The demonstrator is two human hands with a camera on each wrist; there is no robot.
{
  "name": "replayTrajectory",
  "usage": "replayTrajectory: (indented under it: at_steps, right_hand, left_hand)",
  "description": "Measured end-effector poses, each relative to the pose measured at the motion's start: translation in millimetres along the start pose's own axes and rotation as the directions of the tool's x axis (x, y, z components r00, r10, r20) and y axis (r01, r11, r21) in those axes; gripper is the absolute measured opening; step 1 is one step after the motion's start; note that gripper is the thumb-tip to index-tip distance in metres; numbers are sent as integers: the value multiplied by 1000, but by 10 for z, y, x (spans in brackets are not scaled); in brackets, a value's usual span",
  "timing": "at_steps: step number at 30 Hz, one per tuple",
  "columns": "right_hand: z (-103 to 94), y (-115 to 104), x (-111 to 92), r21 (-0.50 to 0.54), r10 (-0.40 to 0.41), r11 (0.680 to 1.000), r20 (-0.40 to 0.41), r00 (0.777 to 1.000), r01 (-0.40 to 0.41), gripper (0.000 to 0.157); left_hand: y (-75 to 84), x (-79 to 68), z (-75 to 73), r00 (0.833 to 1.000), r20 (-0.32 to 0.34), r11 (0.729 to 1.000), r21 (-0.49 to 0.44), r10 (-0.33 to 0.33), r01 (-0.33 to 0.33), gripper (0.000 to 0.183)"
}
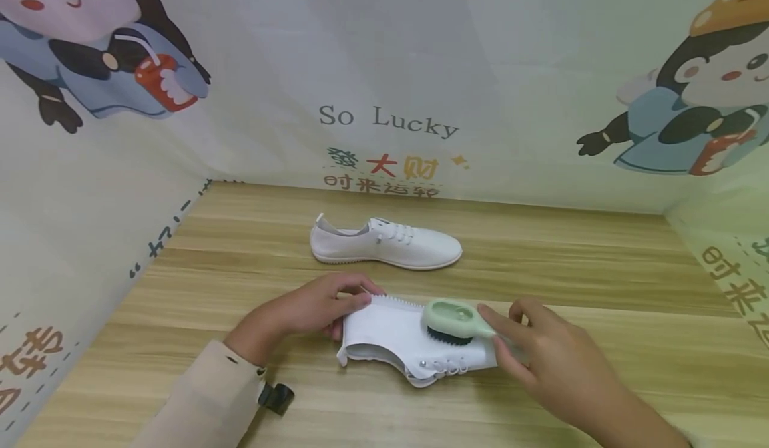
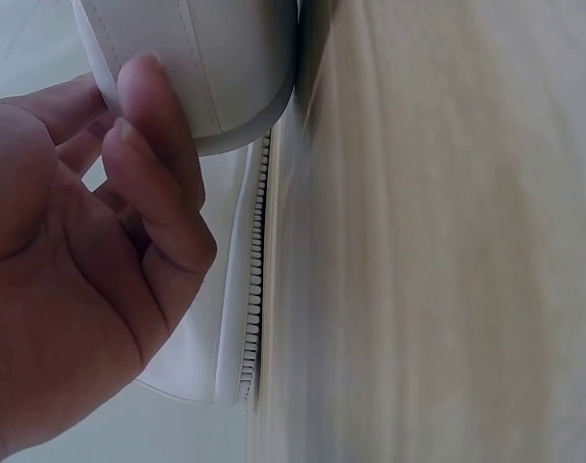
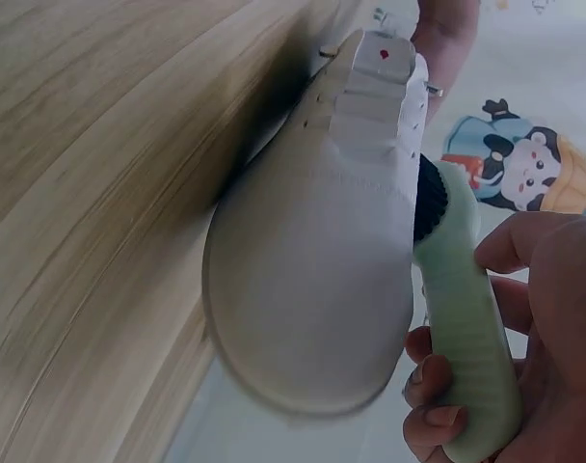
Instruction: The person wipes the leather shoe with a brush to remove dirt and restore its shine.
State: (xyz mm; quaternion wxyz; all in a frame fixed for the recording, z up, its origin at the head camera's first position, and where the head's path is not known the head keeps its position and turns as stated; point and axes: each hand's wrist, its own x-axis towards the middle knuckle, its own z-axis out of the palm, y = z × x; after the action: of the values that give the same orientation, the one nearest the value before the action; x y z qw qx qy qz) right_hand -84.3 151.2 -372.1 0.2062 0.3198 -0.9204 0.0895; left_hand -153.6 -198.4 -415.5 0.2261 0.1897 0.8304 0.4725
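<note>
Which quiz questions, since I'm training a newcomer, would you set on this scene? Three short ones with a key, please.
1. Which hand holds the brush?
2. True or false: both shoes stand upright.
3. Fill in: the left hand grips the nearer shoe at its ___ end.

Key:
1. The right hand.
2. False; only the farther shoe stands upright, while the nearer shoe is tipped onto its side.
3. Heel.

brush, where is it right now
In the head view, the brush is below and right of centre, against the side of the nearer shoe, gripped by the right hand.
</note>
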Motion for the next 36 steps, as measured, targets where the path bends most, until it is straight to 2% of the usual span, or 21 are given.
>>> replayTrajectory:
  at_steps: [5,15,21,29,36]
  right_hand:
    - [85,-121,108,12,-31,999,-1,1000,31,41]
    - [198,-371,347,36,-54,998,64,997,52,37]
    - [305,-505,429,45,-108,993,50,993,106,37]
    - [338,-540,439,28,-135,991,64,989,133,38]
    - [245,-444,331,-12,-92,996,53,994,93,40]
  left_hand:
    - [-3,-4,-2,1000,1,1000,8,3,-3,26]
    - [19,-24,3,1000,3,1000,-9,7,-7,25]
    - [-6,-23,-5,1000,10,1000,-2,28,-28,26]
    - [3,4,0,1000,19,1000,-12,25,-24,26]
    - [-5,-11,1,1000,3,1000,2,16,-16,26]
